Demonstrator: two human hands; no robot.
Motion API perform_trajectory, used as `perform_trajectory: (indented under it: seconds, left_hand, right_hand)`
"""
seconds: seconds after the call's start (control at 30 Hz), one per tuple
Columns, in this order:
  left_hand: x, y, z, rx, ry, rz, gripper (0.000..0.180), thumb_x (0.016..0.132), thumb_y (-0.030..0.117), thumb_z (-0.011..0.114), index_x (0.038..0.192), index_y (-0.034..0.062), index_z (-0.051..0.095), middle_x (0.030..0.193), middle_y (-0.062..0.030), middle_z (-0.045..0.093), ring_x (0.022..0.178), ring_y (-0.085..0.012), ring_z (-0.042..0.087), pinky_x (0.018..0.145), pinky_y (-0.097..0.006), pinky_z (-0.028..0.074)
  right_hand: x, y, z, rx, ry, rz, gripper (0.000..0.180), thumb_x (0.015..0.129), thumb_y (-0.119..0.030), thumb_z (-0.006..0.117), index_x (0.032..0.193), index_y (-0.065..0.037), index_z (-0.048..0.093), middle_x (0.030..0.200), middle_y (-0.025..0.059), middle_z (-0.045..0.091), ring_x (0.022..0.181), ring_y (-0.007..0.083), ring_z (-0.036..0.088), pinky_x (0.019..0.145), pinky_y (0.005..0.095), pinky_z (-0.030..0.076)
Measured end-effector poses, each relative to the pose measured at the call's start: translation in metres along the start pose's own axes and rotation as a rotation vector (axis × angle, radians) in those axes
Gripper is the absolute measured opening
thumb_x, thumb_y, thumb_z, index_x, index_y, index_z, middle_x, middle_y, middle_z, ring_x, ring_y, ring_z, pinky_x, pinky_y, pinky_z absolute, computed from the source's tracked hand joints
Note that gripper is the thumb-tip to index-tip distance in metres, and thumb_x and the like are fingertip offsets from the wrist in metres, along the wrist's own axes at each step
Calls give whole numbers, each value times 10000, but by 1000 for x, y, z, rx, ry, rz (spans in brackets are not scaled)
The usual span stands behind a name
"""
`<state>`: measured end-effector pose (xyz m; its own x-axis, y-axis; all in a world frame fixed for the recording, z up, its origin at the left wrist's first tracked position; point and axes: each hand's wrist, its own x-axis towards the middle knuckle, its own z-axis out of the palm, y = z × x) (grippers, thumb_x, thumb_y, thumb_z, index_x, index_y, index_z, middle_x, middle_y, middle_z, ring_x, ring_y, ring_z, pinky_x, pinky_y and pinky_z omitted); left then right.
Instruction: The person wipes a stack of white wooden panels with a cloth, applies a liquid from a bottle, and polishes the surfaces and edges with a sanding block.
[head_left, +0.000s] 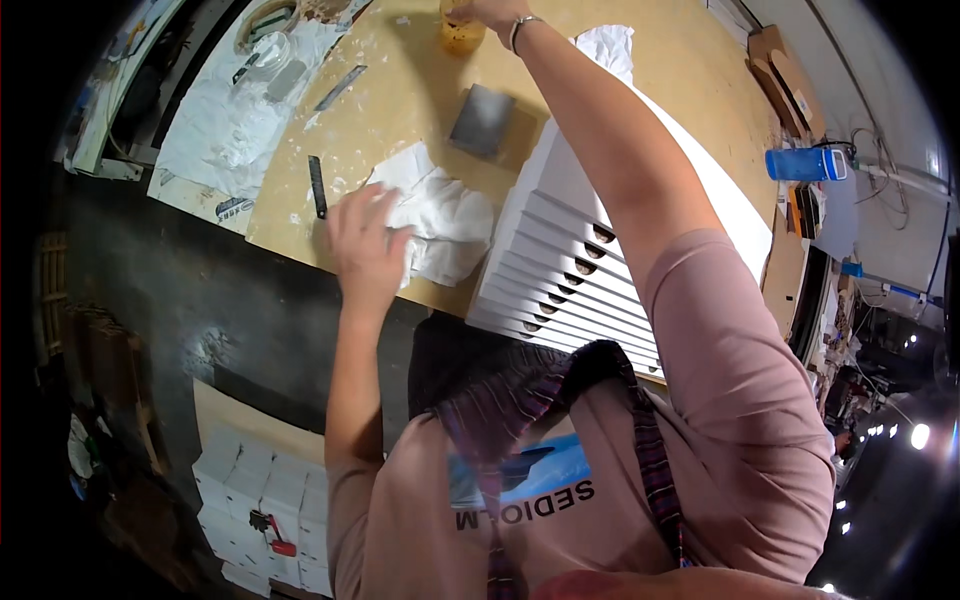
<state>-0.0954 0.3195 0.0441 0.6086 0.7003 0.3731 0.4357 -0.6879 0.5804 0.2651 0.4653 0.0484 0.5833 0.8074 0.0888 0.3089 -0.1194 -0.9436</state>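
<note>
My right hand (490, 12) reaches to the far edge of the view, its fingers closed round the upper part of an amber container (462, 38) standing on the wooden table; its top is cut off. Beside a crumpled white cloth (440, 225) is my left hand (365, 240), slightly blurred, fingers spread and nothing in them. A thin black strip (317, 186) lies just past its fingertips. Between the two hands sits a grey block (482, 120). Under my right arm lies a stack of white panels (555, 235), fanned like steps, several with dark round holes.
A grey metal strip (340, 88) lies on the table (390, 80) at the far left. Plastic sheeting (225, 120) covers a surface beyond it. A blue container (800, 164) stands at the right. White boxes (262, 490) are stacked low at the left, a red-handled tool (282, 548) on them.
</note>
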Motion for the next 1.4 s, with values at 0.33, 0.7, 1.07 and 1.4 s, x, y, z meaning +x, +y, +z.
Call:
perform_trajectory:
  seconds: [0.33, 0.7, 1.07, 1.4]
  left_hand:
    - [12, -12, 19, -381, 83, -203, 90, 844, 73, 648, 902, 14, 614, 941, -99, 673, 901, -255, 625, 818, -353, 467]
    - [54, -25, 2, -1292, 403, -728, 321, 964, 49, 499, 1239, -103, 568, 1154, -123, 642, 1025, -160, 599, 921, -281, 453]
    - [51, -17, 6, -1374, 318, -655, 365, 970, 23, 505, 1301, -130, 517, 1229, -149, 617, 1083, -170, 600, 956, -287, 450]
    - [49, -18, 5, -1527, 315, -676, 379, 974, 27, 490, 1313, -143, 485, 1250, -169, 599, 1117, -208, 596, 988, -324, 450]
  right_hand:
    - [-37, -72, -14, 83, -108, -124, 576, 606, -76, 842, 1097, -22, 545, 980, 85, 652, 903, 190, 633, 842, 342, 528]
    - [-118, -98, -9, -976, -448, -760, 501, 660, -124, 671, 1149, -215, 616, 1001, 23, 630, 1018, 246, 596, 864, 388, 425]
    - [-128, -110, 3, -1067, -381, -1046, 349, 701, -85, 632, 1020, -222, 670, 891, 56, 601, 901, 270, 593, 786, 402, 431]
    - [-123, -101, -1, -1048, -457, -754, 414, 678, -111, 640, 1082, -199, 656, 892, 77, 617, 944, 278, 602, 810, 432, 435]
